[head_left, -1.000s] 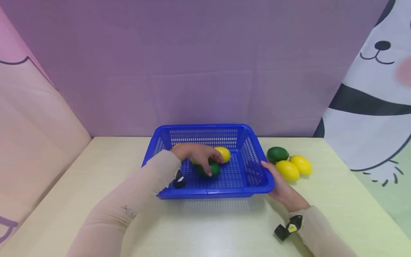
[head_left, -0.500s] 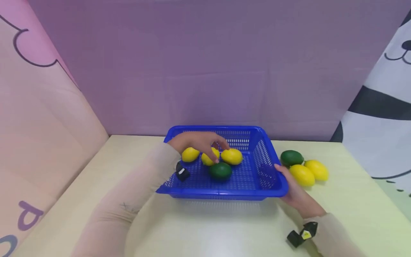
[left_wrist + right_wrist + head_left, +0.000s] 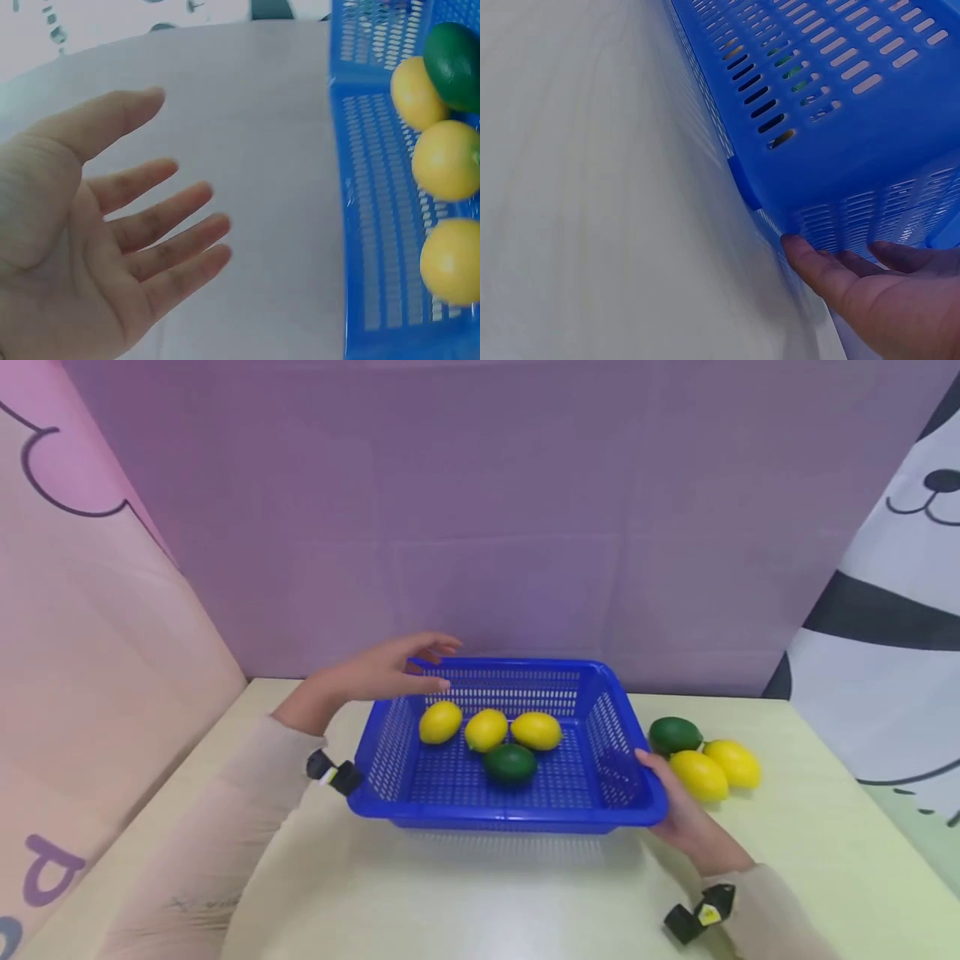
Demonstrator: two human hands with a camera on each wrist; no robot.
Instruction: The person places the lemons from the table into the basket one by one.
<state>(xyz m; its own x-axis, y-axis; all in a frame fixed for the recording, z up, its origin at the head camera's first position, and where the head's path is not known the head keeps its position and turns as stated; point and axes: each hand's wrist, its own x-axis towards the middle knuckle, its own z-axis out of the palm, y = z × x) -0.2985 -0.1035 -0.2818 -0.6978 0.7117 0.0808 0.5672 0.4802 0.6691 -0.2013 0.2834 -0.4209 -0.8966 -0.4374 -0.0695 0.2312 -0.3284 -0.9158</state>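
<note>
Purple cloth backdrop (image 3: 495, 518) to the rear; cartoon animal panel (image 3: 911, 568) at two o'clock; pale bench (image 3: 480, 893) below. We take clock bearings from the basket's middle, head view.

Item: blue slotted basket (image 3: 502, 815), centre of the bench; we cannot tell whether its base sits fully down. Contents, close together on the slotted floor: lemon (image 3: 440, 722) at ten o'clock, lemon (image 3: 486, 731) at eleven, lemon (image 3: 536, 731) at one, dark-green oval fruit (image 3: 510, 765) at six.

Item: left hand (image 3: 382, 672), ten o'clock, over the far rim; we find its grip wide, thumb and fingers parted, palm bare.

Item: right hand (image 3: 686, 820), four o'clock; its grip holds the basket at the near corner of the rim, one fingertip showing against it.

Item: loose group, three o'clock, just beside the right hand: dark-green oval fruit (image 3: 675, 736), lemon (image 3: 699, 776), lemon (image 3: 732, 764).
</note>
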